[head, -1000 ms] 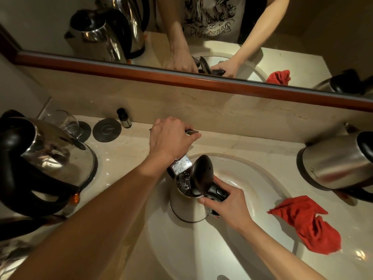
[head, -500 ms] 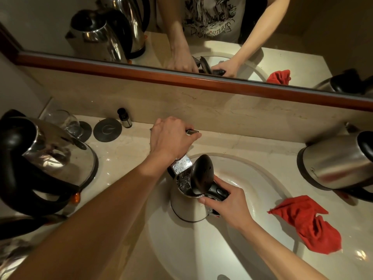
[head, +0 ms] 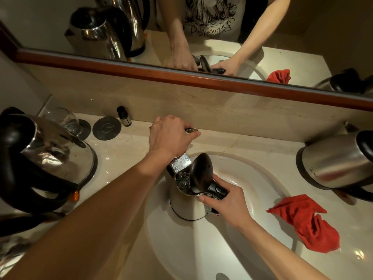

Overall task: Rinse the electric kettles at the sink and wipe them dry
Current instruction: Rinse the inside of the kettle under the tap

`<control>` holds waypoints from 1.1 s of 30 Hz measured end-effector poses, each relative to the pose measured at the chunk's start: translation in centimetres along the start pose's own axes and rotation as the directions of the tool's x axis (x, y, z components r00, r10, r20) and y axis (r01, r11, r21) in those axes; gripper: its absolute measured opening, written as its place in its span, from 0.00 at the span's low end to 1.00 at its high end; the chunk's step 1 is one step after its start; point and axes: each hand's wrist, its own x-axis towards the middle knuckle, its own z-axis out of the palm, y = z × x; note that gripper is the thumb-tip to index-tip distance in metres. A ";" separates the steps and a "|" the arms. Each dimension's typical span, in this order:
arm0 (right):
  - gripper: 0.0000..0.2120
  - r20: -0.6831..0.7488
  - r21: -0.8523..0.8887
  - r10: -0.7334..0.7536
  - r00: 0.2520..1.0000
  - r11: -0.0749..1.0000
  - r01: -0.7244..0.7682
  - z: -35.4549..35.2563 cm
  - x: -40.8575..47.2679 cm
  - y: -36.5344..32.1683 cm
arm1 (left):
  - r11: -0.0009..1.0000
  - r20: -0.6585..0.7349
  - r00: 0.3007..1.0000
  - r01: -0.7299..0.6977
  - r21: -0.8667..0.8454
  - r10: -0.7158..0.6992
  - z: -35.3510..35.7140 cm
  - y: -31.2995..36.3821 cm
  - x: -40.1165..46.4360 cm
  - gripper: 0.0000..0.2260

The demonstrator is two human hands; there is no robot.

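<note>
**Kettle under the tap, lid up, water running in**

The right hand (head: 224,201) has its grip curled round the black handle of the kettle (head: 187,201), which stands upright in the white sink (head: 252,229), its long axis near vertical with a slight lean toward the tap. The black lid (head: 200,173) is raised, hinged on the handle side, and the spout side faces away from the right grip toward the wall. Water glints inside the open mouth, under the tap spout (head: 180,163).

The left hand (head: 170,136) lies over the tap lever (head: 191,129), fingers bent down around it; its forearm crosses in front of the near left part of the sink and hides that side of the kettle's foot.

Well to the left of the left grip, on the table (head: 129,150), a large steel kettle with a black handle (head: 46,158) stands near a drinking glass (head: 65,120), two dark round coasters (head: 107,128) and a small dark bottle (head: 123,116). To the right of the right grip a red cloth (head: 306,223) lies crumpled on the sink's edge, and past it a third kettle (head: 339,164) lies tilted. The mirror (head: 201,27) above repeats both hands.

Against the frame a second back, both grips and the kettle sit in the same places; nothing has visibly shifted.
</note>
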 end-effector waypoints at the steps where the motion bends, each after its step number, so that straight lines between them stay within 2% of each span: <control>1: 0.37 -0.001 0.002 0.000 1.000 1.000 0.000 0.0 0.0 0.0 | 1.000 -0.002 1.000 -0.004 0.001 0.004 0.0 0.0 0.0 0.18; 33: 0.36 0.020 0.016 -0.026 0.999 1.000 0.026 -0.3 0.2 0.1 | 1.000 -0.012 1.000 -0.004 -0.010 0.004 -0.3 0.2 -0.1 0.18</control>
